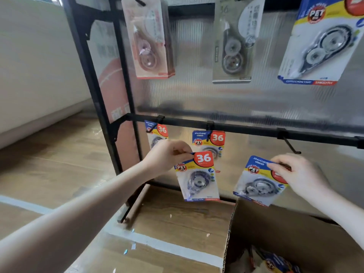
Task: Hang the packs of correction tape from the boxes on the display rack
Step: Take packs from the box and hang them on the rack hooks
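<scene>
My left hand (167, 154) pinches one pack (198, 176) below the lower rail (246, 129); my right hand (295, 174) grips another pack (258, 182). I'd line its hole squarely with the bare hook (290, 146).

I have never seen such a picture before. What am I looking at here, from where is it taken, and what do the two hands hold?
There is no machine here: a person works with bare hands. The one picture comes from a camera worn on the person's head, looking forward and down.

In front stands a black display rack with hooks. On its upper row hang packs of correction tape; on the lower bar, two hooks already carry blue-and-yellow packs, and one hook on the right is bare.

The left hand pinches one pack by its top edge. The right hand grips a second pack of the same kind, tilted, below the bare hook.

At the bottom right is an open cardboard box with more packs inside. Everything stands on a wooden floor.
</scene>
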{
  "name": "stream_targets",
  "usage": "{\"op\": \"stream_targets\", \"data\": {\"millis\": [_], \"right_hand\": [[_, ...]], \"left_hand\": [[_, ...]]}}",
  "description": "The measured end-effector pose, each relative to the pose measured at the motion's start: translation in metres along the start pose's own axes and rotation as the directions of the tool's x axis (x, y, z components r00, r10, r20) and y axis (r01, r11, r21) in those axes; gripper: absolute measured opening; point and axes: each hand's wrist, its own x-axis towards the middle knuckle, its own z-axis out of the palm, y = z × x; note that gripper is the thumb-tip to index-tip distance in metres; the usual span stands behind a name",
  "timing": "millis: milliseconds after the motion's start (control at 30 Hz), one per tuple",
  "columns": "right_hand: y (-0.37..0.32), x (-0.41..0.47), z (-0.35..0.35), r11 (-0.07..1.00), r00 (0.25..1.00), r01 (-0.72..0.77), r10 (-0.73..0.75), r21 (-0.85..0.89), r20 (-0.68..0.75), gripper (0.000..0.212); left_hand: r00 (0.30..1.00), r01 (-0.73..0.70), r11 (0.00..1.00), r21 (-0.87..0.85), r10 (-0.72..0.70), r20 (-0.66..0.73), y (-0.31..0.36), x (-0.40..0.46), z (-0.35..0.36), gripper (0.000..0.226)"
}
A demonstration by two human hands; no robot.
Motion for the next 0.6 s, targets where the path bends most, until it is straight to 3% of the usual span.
{"op": "stream_targets", "data": {"millis": [200, 467, 600], "right_hand": [[-0.038, 0.020, 0.018, 0.995, 0.996, 0.083, -0.084, 0.055, 0.014, 0.007], [-0.085, 0.042, 0.032, 0.971, 0.996, 0.086, -0.087, 0.225, -0.006, 0.007], [-0.103, 0.051, 0.037, 0.963, 0.992, 0.125, -0.120, 0.240, -0.034, 0.006]], "left_hand": [[0.991, 0.062, 0.997, 0.038, -0.057, -0.119, -0.036, -0.006, -0.040, 0.005], [0.940, 0.149, 0.987, -0.063, -0.161, -0.301, -0.072, 0.003, -0.076, 0.004], [0.930, 0.167, 0.985, -0.034, -0.169, -0.326, -0.085, 0.009, -0.078, 0.010]]}}
